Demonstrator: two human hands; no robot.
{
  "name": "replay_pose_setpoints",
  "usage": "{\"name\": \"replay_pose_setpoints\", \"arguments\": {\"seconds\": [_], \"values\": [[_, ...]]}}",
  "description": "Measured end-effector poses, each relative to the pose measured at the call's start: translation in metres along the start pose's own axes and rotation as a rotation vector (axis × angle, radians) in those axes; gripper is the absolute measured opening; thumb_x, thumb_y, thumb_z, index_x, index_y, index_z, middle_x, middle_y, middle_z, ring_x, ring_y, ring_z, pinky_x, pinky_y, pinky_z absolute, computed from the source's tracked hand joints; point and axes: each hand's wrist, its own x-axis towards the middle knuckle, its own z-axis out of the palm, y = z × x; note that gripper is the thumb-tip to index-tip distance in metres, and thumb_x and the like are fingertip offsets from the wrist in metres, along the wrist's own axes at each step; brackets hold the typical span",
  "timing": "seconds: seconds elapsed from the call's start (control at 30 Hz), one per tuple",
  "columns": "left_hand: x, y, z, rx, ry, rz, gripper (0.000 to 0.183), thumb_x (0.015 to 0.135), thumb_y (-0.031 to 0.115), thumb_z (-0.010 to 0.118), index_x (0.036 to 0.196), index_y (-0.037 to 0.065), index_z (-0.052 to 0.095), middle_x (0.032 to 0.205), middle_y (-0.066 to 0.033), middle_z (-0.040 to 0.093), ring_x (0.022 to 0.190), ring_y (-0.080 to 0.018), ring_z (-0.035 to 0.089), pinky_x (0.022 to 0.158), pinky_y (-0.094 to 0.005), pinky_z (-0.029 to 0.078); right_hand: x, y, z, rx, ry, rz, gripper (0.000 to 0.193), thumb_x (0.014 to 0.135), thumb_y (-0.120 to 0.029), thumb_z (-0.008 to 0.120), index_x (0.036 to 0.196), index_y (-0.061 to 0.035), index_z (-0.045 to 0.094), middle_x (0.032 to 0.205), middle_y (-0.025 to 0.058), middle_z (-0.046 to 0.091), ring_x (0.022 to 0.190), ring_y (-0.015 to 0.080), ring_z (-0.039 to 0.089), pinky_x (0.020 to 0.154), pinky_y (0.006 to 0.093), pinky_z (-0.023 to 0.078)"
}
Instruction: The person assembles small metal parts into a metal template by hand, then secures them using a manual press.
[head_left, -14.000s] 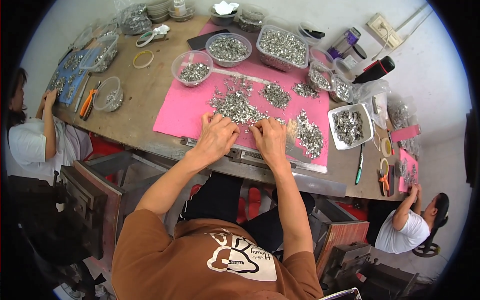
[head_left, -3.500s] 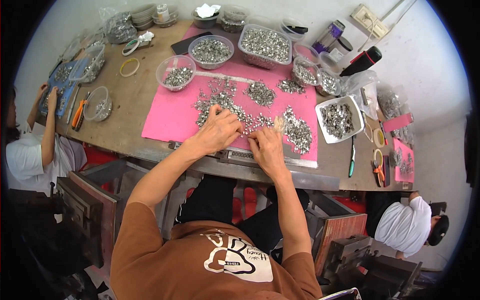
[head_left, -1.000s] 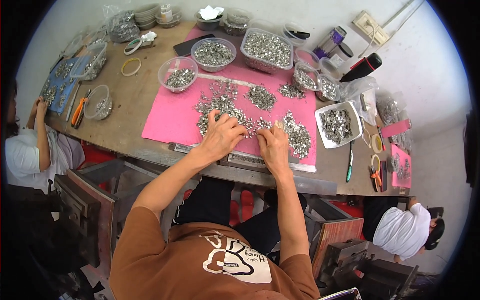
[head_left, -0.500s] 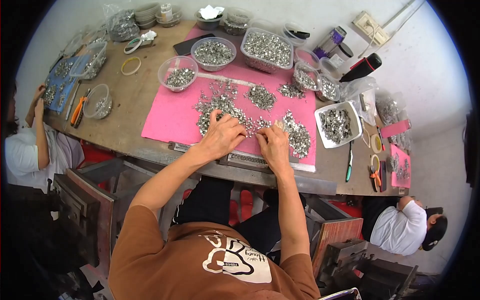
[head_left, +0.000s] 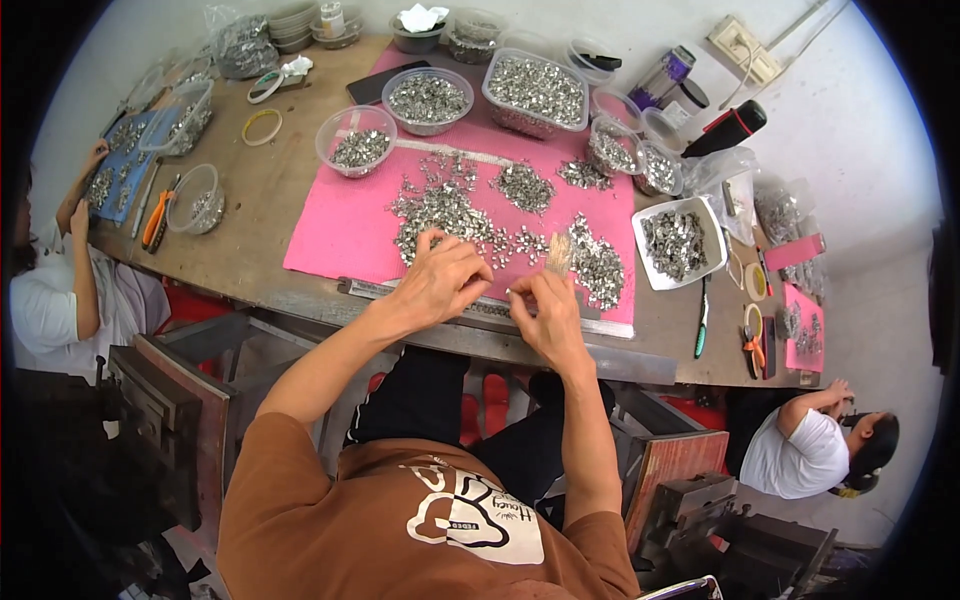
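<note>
L hand (head_left: 440, 282) fingers pinched on small silver metal pieces (head_left: 450, 212), R hand (head_left: 545, 310) clamped on stacked metal strip bundle (head_left: 558, 252), pink mat (head_left: 330, 225), clear plastic bowls (head_left: 357, 140) behind, worn wooden desk (head_left: 255, 190).

A long wooden worktable with a worn brown top (head_left: 270, 200) runs across the room, and its front edge is a grey metal rail (head_left: 560, 345). Behind the table stands a plain white wall (head_left: 860, 150), and a white socket strip with cables (head_left: 745, 50) is fixed on it. Under the table there are dark metal machine frames (head_left: 160, 400) with reddish-brown panels (head_left: 675, 465), and red parts show beneath the table (head_left: 485, 390). The floor at the lower right looks pale grey (head_left: 880, 330). The light is even and soft, without hard shadows. At the left end sits a person in a white shirt (head_left: 40, 310), and another person in a white shirt (head_left: 790, 455) sits at the right end.
</note>
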Motion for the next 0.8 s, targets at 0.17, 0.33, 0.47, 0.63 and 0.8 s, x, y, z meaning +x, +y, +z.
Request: {"name": "replay_pose_setpoints", "arguments": {"seconds": [0.17,0.33,0.47,0.63,0.8], "values": [[-0.02,0.018,0.001,-0.092,-0.011,0.01,0.012,0.084,0.015,0.077,0.092,0.009,0.07,0.087,-0.0023,0.064,0.088,-0.0207,0.059,0.101,-0.0429,0.034,-0.018,-0.017,0.002,0.012,0.0,-0.035,0.017,0.08,0.0,0.074,0.093,-0.0039,0.063,0.087,0.01,0.059,0.084,0.0294,0.059,0.079,0.0413,0.042],[-0.024,0.022,0.008,-0.042,0.015,0.002,0.014,0.083,0.016,0.078,0.092,0.009,0.069,0.087,-0.0024,0.063,0.088,-0.0205,0.059,0.101,-0.0426,0.034,-0.021,-0.018,0.011,-0.042,0.033,-0.051,0.021,0.08,0.0,0.075,0.096,-0.0035,0.062,0.09,0.0101,0.06,0.086,0.03,0.058,0.078,0.0416,0.042],[-0.026,0.021,0.007,-0.049,0.015,0.016,0.012,0.086,0.016,0.075,0.095,0.01,0.07,0.089,-0.0027,0.062,0.09,-0.0214,0.059,0.1,-0.0445,0.036,-0.025,-0.017,0.011,-0.005,0.048,-0.025,0.021,0.081,0.0,0.075,0.097,-0.0033,0.062,0.091,0.0104,0.061,0.086,0.0302,0.058,0.078,0.042,0.042],[-0.026,0.02,0.012,-0.077,0.057,0.0,0.009,0.089,0.014,0.073,0.098,0.01,0.072,0.091,-0.0026,0.065,0.088,-0.0217,0.059,0.1,-0.0449,0.036,-0.028,-0.015,0.009,0.049,0.062,-0.004,0.019,0.084,0.0,0.075,0.101,-0.0031,0.067,0.096,0.0103,0.065,0.089,0.0303,0.061,0.08,0.0414,0.044],[-0.023,0.03,0.019,-0.003,0.091,0.004,0.011,0.089,0.018,0.074,0.098,0.011,0.072,0.091,-0.0015,0.065,0.088,-0.0209,0.059,0.101,-0.0473,0.035,-0.028,-0.002,-0.007,0.095,0.116,0.119,0.014,0.086,-0.001,0.073,0.1,-0.0031,0.069,0.096,0.0105,0.068,0.09,0.03,0.063,0.081,0.0407,0.046]]}}
